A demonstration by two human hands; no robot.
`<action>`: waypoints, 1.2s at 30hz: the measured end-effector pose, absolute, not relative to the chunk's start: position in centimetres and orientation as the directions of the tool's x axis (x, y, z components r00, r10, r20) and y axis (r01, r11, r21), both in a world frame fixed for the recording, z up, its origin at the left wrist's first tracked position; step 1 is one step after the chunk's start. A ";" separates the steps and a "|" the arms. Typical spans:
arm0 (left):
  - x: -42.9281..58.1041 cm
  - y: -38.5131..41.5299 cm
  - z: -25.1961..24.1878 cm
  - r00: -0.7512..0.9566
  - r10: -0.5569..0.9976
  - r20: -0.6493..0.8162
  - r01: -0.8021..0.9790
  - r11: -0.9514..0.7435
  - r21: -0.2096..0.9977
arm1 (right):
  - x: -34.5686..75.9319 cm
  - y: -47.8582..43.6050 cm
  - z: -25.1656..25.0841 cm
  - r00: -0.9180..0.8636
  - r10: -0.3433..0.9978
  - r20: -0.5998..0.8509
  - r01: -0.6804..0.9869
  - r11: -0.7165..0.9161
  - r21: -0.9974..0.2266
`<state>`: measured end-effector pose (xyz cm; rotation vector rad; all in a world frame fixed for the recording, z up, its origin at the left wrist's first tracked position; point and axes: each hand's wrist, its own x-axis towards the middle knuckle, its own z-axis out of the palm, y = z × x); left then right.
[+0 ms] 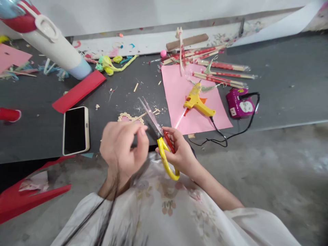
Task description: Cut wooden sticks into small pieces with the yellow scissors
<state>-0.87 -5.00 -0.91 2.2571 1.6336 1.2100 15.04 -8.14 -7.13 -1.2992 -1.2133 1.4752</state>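
My right hand (179, 150) grips yellow-handled scissors (160, 136); their blades are open and point up and left over the dark table (282, 68). My left hand (123, 147) is closed in a pinch on a thin wooden stick (139, 117) that reaches toward the blades. Just beyond the left hand lies a small pink heart-shaped piece (126, 118) edged with little wooden bits, partly hidden by the fingers. Small stick offcuts lie around it.
A phone (76, 130) lies left of my hands. A yellow glue gun (198, 101) rests on pink paper (176, 89), its cord running to a purple socket box (240, 103). Wrapped chopsticks (220, 65), red paper (79, 90) and a white tube (55, 48) lie further back.
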 end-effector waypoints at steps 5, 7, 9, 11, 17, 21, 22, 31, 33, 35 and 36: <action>-1.9 -4.0 -3.7 0.129 0.840 0.526 0.807 -0.398 0.437 | 16.4 -9.7 -6.3 -0.184 0.959 -0.215 0.146 -0.189 -0.971; -1.7 -4.2 -4.1 0.129 0.866 0.484 0.781 -0.390 0.489 | 16.7 -9.9 -5.9 -0.201 0.956 -0.215 0.194 -0.176 -0.965; -1.5 -4.5 -4.3 0.104 0.884 0.456 0.755 -0.368 0.542 | 16.8 -10.0 -5.6 -0.204 0.957 -0.208 0.237 -0.158 -0.959; -1.2 -4.8 -4.4 0.078 0.887 0.456 0.733 -0.361 0.576 | 16.8 -10.1 -5.4 -0.198 0.961 -0.196 0.266 -0.140 -0.954; -0.8 -5.3 -4.1 0.060 0.904 0.423 0.686 -0.345 0.641 | 17.4 -10.3 -5.1 -0.192 0.964 -0.182 0.355 -0.105 -0.929; -0.8 -5.5 -3.8 0.064 0.919 0.388 0.666 -0.329 0.670 | 17.8 -10.2 -4.9 -0.203 0.963 -0.179 0.421 -0.080 -0.904; -0.8 -5.5 -3.8 0.069 0.920 0.386 0.663 -0.332 0.671 | 17.9 -10.2 -4.8 -0.204 0.962 -0.180 0.435 -0.076 -0.897; -1.3 -5.6 -3.7 0.125 0.920 0.372 0.720 -0.343 0.604 | 18.2 -10.1 -5.1 -0.256 0.941 -0.223 0.459 -0.085 -0.884; -1.3 -5.6 -3.6 0.122 0.925 0.359 0.728 -0.329 0.601 | 18.2 -10.2 -5.4 -0.270 0.940 -0.210 0.437 -0.074 -0.896; -1.3 -5.7 -3.5 0.115 0.932 0.345 0.735 -0.313 0.601 | 18.1 -10.3 -5.6 -0.281 0.939 -0.199 0.425 -0.064 -0.903; -1.3 -5.7 -3.5 0.115 0.934 0.338 0.738 -0.308 0.600 | 18.1 -10.3 -5.7 -0.283 0.939 -0.195 0.420 -0.061 -0.905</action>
